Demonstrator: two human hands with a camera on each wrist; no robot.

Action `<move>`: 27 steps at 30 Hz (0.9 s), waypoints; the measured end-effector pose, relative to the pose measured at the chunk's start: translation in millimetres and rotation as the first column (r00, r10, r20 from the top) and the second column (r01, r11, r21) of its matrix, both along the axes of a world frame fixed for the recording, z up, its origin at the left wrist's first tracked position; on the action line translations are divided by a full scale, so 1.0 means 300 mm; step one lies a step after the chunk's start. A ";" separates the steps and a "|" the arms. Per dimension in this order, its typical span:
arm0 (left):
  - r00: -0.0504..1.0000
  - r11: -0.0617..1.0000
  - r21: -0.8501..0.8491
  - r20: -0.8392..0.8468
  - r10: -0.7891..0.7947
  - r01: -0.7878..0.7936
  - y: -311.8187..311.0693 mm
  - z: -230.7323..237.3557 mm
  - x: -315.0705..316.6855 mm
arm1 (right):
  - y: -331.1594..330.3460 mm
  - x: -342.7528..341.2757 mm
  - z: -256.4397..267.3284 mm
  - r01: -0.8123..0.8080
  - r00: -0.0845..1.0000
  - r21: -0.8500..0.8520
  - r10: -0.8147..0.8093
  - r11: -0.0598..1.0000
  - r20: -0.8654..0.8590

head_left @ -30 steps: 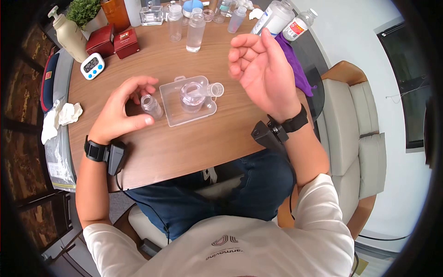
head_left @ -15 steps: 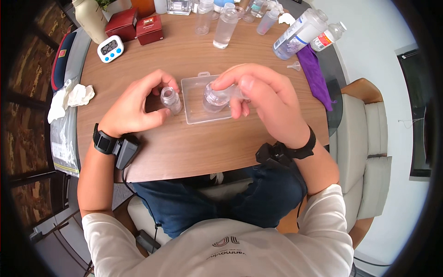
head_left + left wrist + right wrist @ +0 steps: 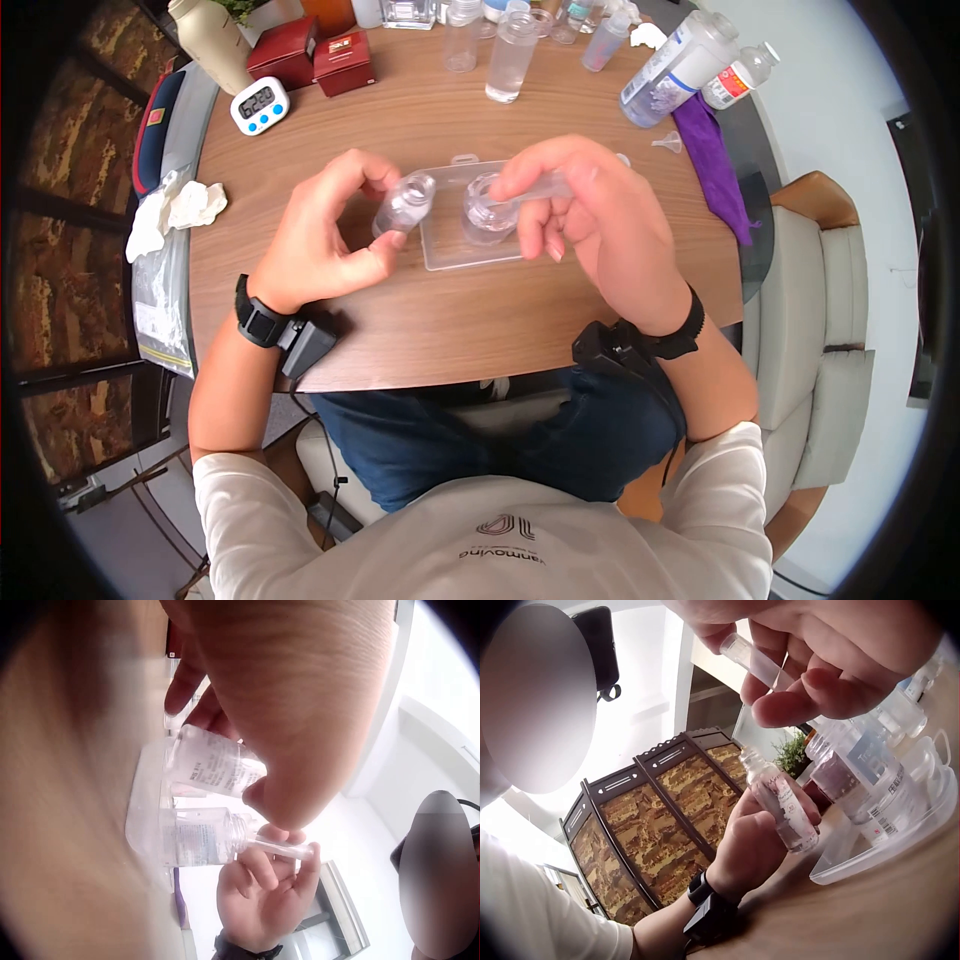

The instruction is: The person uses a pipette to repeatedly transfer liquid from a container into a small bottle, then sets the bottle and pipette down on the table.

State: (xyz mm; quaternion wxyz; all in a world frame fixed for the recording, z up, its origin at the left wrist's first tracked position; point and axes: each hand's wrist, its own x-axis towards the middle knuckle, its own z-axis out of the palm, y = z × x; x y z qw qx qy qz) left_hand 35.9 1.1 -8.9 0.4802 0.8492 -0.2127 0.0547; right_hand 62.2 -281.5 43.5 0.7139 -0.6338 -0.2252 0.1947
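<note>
One wooden table, brown-grained; on it, well back from the near edge, one shallow, clear plastic tray. Within the tray: one squat, clear, labelled jar, upright. Near the tray's left edge: one small, clear, printed bottle, narrow-necked and uncapped, gripped between thumb and fingers of the left hand and leaned toward the jar; whether its base is supported cannot be told. Near the jar's mouth: one slim, clear, hollow tube, pinched by the right hand; whether its far end is inserted is hidden. The hands are held apart, the tray between them. For sound handling, the tube is best drawn or lowered in line with the jar's neck, lest the jar be tipped; the bottle is best held steady, its mouth upward.
</note>
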 end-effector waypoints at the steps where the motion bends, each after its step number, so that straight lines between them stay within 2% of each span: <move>1: 0.996 1.000 0.004 0.085 0.010 -0.010 -0.004 -0.001 -0.004 | 0.004 0.000 -0.011 0.010 1.000 0.032 -0.010 0.999 0.021; 10: 0.991 1.000 0.031 0.134 0.003 -0.007 -0.024 0.012 -0.003 | -0.053 -0.026 0.037 0.144 0.983 0.144 -0.158 0.979 0.089; 12: 0.985 0.998 0.055 0.170 -0.018 0.009 -0.026 0.015 0.001 | -0.110 -0.031 0.092 0.120 0.977 0.265 -0.160 0.957 0.138; 13: 0.985 0.999 0.052 0.169 -0.017 0.009 -0.027 0.012 0.004 | -0.132 -0.035 0.110 0.120 0.977 0.262 -0.160 0.958 0.138; 15: 0.979 0.997 0.074 0.197 -0.052 0.038 -0.028 0.009 0.008 | -0.162 -0.045 0.129 0.107 0.972 0.403 -0.181 0.909 0.150; 22: 0.984 0.994 0.076 0.156 -0.084 0.072 -0.042 0.011 0.003 | -0.120 -0.052 0.090 0.074 0.986 0.404 -0.127 0.912 0.106; 27: 0.970 0.992 0.096 0.221 -0.105 0.086 -0.035 0.005 0.013 | -0.112 -0.033 0.053 0.015 0.990 0.413 -0.073 0.911 0.124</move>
